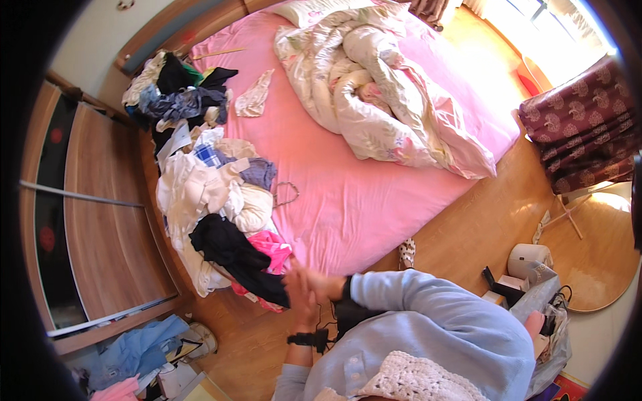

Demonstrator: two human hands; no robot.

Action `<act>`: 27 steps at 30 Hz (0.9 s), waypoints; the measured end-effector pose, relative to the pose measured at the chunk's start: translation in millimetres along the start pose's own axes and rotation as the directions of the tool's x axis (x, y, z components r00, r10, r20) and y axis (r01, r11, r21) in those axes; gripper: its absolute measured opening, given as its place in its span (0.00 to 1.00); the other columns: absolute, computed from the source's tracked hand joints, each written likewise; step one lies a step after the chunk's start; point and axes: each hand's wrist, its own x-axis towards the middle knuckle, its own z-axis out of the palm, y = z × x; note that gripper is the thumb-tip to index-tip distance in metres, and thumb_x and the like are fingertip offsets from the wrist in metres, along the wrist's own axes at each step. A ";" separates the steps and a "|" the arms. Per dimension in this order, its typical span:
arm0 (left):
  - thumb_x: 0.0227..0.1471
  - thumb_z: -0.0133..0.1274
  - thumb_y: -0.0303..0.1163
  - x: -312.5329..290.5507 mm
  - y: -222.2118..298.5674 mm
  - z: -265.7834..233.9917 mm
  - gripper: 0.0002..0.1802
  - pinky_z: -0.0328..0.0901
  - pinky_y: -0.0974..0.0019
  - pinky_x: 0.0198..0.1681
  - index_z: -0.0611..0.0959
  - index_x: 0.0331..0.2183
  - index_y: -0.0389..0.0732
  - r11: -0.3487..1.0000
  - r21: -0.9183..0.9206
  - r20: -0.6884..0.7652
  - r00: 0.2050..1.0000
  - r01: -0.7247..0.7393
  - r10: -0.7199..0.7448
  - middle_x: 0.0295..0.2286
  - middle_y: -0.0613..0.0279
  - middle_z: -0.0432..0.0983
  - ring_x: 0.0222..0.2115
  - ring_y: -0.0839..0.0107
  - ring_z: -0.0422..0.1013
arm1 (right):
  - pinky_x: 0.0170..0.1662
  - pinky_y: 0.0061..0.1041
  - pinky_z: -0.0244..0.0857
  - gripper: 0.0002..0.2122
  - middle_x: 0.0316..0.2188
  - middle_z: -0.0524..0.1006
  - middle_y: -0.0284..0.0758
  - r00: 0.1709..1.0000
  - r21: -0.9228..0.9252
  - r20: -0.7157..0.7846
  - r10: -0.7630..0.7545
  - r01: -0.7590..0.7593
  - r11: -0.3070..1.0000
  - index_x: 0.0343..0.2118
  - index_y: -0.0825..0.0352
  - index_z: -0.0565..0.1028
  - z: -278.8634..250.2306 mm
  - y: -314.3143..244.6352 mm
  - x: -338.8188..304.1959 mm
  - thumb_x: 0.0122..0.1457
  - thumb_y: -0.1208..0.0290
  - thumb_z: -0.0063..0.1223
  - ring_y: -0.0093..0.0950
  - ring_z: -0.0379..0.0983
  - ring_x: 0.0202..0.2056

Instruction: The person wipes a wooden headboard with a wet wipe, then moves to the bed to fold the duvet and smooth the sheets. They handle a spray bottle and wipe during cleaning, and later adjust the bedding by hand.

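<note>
Close to the near corner of the bed, my left hand and my right hand come together, palm against palm or overlapping. Their fingers look stretched out, and nothing shows between them, though part of each is hidden by the other. Just left of my hands lies a black garment, its end trailing down beside my left fingers. A bright pink cloth pokes out next to it. Both belong to a heap of clothes with a white garment, a beige bra and a grey-blue piece along the bed's left edge.
A crumpled floral quilt covers the far side of the pink bed sheet. More dark clothes lie at the far left. A sliding wardrobe stands left, with a blue garment below. A round mirror is at right.
</note>
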 end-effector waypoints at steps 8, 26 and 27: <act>0.59 0.43 0.43 -79.6 99.3 61.2 0.31 0.53 0.60 0.57 0.61 0.58 0.35 0.573 -0.489 0.012 0.662 0.658 -0.750 0.56 0.47 0.59 0.57 0.61 0.56 | 0.66 0.45 0.33 0.26 0.64 0.51 0.43 0.257 -0.282 0.900 -0.351 0.959 -0.023 0.62 0.63 0.58 -21.9 14.8 -86.5 0.66 0.53 0.32 0.41 0.43 0.66; 0.56 0.51 0.45 84.5 79.0 322.2 0.33 0.52 0.69 0.56 0.65 0.58 0.40 0.020 -0.464 0.433 0.247 0.886 -0.867 0.54 0.52 0.64 0.54 0.65 0.62 | 0.60 0.60 0.41 0.27 0.61 0.57 0.40 -0.002 -0.553 -0.385 -0.923 -0.800 0.232 0.54 0.66 0.67 -713.7 -261.1 -197.2 0.50 0.65 0.54 0.40 0.47 0.64; 0.56 0.51 0.43 102.2 84.8 330.9 0.32 0.53 0.67 0.56 0.65 0.58 0.40 0.088 -0.456 0.426 0.304 0.886 -0.852 0.55 0.52 0.63 0.55 0.65 0.60 | 0.59 0.62 0.40 0.25 0.61 0.57 0.39 -0.020 -0.604 -0.357 -0.934 -0.757 0.247 0.52 0.64 0.68 -724.1 -266.7 -193.2 0.50 0.66 0.54 0.40 0.46 0.64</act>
